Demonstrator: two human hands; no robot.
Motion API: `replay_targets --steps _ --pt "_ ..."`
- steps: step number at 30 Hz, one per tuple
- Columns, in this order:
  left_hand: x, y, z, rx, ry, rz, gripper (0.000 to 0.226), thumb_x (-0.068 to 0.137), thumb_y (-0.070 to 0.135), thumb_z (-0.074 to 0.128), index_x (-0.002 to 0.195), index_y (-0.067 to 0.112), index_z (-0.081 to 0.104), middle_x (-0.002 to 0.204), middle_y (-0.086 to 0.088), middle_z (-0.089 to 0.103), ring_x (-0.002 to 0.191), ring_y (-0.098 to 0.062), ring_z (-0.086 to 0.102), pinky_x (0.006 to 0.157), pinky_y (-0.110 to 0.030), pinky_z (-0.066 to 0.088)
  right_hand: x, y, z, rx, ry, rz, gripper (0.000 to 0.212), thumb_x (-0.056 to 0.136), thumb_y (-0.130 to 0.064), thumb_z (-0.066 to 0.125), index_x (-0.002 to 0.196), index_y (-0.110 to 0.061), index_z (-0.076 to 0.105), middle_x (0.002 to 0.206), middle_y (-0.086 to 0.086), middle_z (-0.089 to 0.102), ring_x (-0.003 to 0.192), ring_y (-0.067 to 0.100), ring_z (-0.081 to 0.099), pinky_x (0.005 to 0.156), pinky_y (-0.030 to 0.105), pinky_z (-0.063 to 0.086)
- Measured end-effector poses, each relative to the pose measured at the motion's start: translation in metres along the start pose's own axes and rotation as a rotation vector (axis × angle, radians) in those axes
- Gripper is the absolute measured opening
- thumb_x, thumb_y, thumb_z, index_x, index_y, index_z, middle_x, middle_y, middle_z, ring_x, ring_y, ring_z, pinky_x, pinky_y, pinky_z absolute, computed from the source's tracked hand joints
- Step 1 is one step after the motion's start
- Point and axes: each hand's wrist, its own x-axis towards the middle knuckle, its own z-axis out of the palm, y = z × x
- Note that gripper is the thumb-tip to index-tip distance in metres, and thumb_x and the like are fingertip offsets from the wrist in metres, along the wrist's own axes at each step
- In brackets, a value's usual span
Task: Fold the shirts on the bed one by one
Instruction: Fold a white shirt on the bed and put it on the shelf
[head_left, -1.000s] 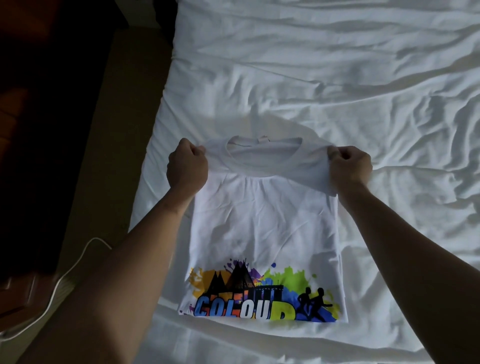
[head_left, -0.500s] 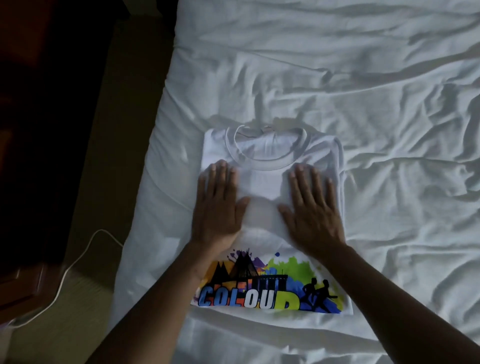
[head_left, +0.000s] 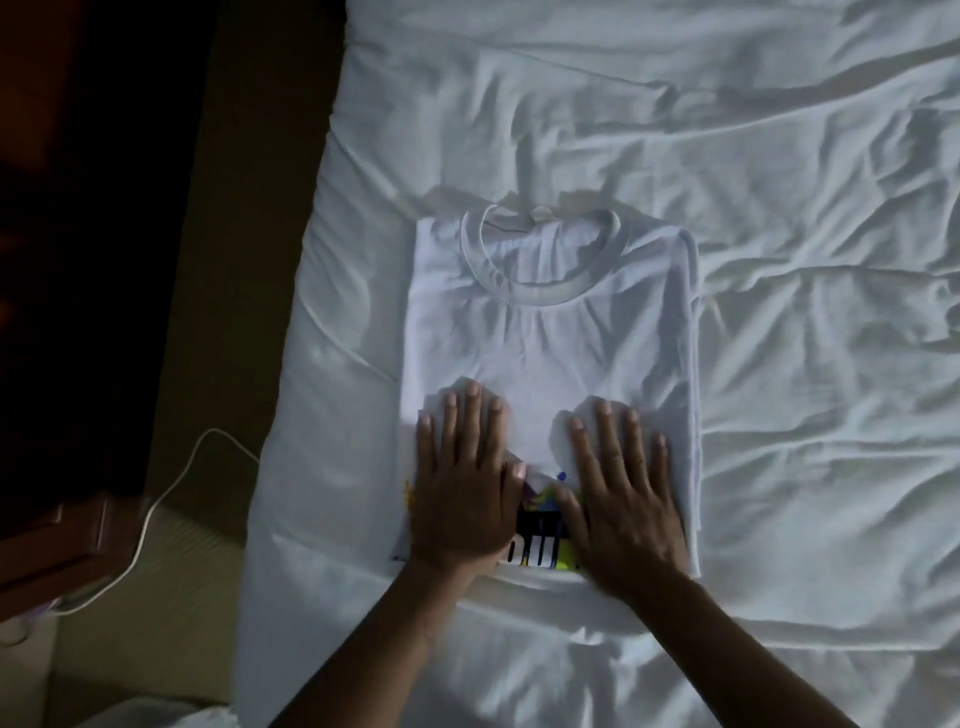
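A white T-shirt (head_left: 550, 332) lies folded into a rectangle near the left edge of the bed (head_left: 779, 156), collar at the far end. Its colourful print (head_left: 540, 540) shows only between my hands at the near edge. My left hand (head_left: 462, 488) lies flat with straight fingers on the shirt's near left part. My right hand (head_left: 621, 499) presses flat on the near right part beside it. Both hands cover most of the print.
The rumpled white sheet spreads wide to the right and far side. Left of the bed runs a strip of brown floor (head_left: 234, 312) with a white cable (head_left: 171, 499). A dark wooden piece of furniture (head_left: 57, 551) stands at the lower left.
My hands let go of the shirt's shoulders, laid it down, then slid flat along it toward me, from its middle to the printed near edge.
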Motion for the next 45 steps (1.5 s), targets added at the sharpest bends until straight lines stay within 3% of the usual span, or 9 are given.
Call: replay_targets --steps 10,15,22,25,28,31,36,41,45 --pt "-0.011 -0.025 -0.015 -0.001 0.070 -0.091 0.066 0.102 0.033 0.035 0.160 0.000 0.033 0.171 -0.021 0.017 0.160 -0.039 0.010 0.125 -0.065 0.011 -0.011 0.026 -0.008 0.073 0.133 0.166 0.074 0.105 -0.047 0.027 0.164 -0.005 0.013 0.173 0.015 0.003 0.160 0.031 0.000 0.126 0.061 0.009" --pt "0.038 0.004 -0.024 -0.003 0.084 0.073 0.066 0.107 0.036 0.029 0.164 0.004 0.020 0.173 -0.020 0.008 0.161 -0.037 0.002 0.127 -0.062 0.008 0.048 0.000 -0.026 0.035 0.185 -0.056 0.069 0.107 -0.044 0.026 0.165 -0.009 0.011 0.173 0.015 -0.003 0.160 0.031 -0.007 0.129 0.052 -0.003" --pt "0.048 -0.031 -0.004 0.022 0.043 -0.057 0.071 0.110 0.044 0.031 0.164 0.001 0.014 0.172 -0.023 0.004 0.160 -0.038 -0.001 0.128 -0.059 0.009 0.069 0.040 -0.012 -0.043 0.139 -0.012 0.072 0.108 -0.051 0.027 0.166 -0.015 0.005 0.173 0.012 -0.004 0.160 0.029 -0.008 0.128 0.055 0.003" --pt "0.052 -0.037 -0.019 -0.111 0.140 -0.217 0.072 0.109 0.046 0.033 0.164 0.002 0.018 0.170 -0.026 0.015 0.158 -0.041 0.014 0.126 -0.057 0.018 0.071 0.050 -0.024 0.061 0.257 0.100 0.074 0.106 -0.047 0.031 0.164 -0.005 0.013 0.172 0.019 0.002 0.160 0.033 -0.002 0.128 0.058 0.003" --pt "0.090 -0.043 -0.050 -0.429 0.200 -0.535 0.074 0.102 0.061 0.038 0.153 0.008 0.039 0.147 -0.019 0.050 0.134 -0.035 0.046 0.109 -0.048 0.040 0.093 0.054 -0.054 0.354 0.335 0.344 0.080 0.105 -0.056 0.028 0.163 -0.002 0.013 0.170 0.019 0.015 0.157 0.034 0.013 0.128 0.050 0.008" --pt "0.145 -0.057 -0.075 -0.801 0.051 -0.797 0.067 0.093 0.068 0.058 0.120 0.007 0.063 0.114 -0.011 0.065 0.106 -0.030 0.061 0.082 -0.036 0.043 0.126 0.054 -0.077 0.619 0.333 0.548 0.090 0.095 -0.069 0.034 0.154 -0.002 0.032 0.149 0.022 0.046 0.136 0.038 0.040 0.114 0.049 0.029" --pt "0.186 -0.060 -0.097 -1.083 -0.158 -0.839 0.046 0.087 0.039 0.083 0.115 0.009 0.064 0.095 0.001 0.066 0.077 -0.011 0.059 0.059 -0.021 0.043 0.168 0.054 -0.093 0.960 0.191 0.758 0.065 0.088 -0.059 0.069 0.124 -0.005 0.062 0.120 0.015 0.068 0.112 0.035 0.064 0.096 0.045 0.053" --pt "0.177 -0.073 -0.101 -1.253 -0.153 -0.735 0.036 0.088 0.019 0.083 0.114 -0.003 0.073 0.102 -0.014 0.078 0.092 -0.030 0.076 0.086 -0.039 0.063 0.161 0.053 -0.107 1.199 0.234 0.671 0.024 0.091 -0.036 0.074 0.079 -0.015 0.070 0.083 0.003 0.069 0.078 0.023 0.066 0.066 0.034 0.052" --pt "0.157 -0.075 -0.132 -1.440 -0.198 -0.611 0.035 0.089 0.017 0.081 0.117 -0.002 0.073 0.113 -0.018 0.077 0.103 -0.034 0.075 0.094 -0.045 0.060 0.131 0.046 -0.138 1.269 0.284 0.515 0.014 0.095 -0.026 0.073 0.085 -0.016 0.075 0.083 0.002 0.070 0.076 0.016 0.063 0.070 0.033 0.052"
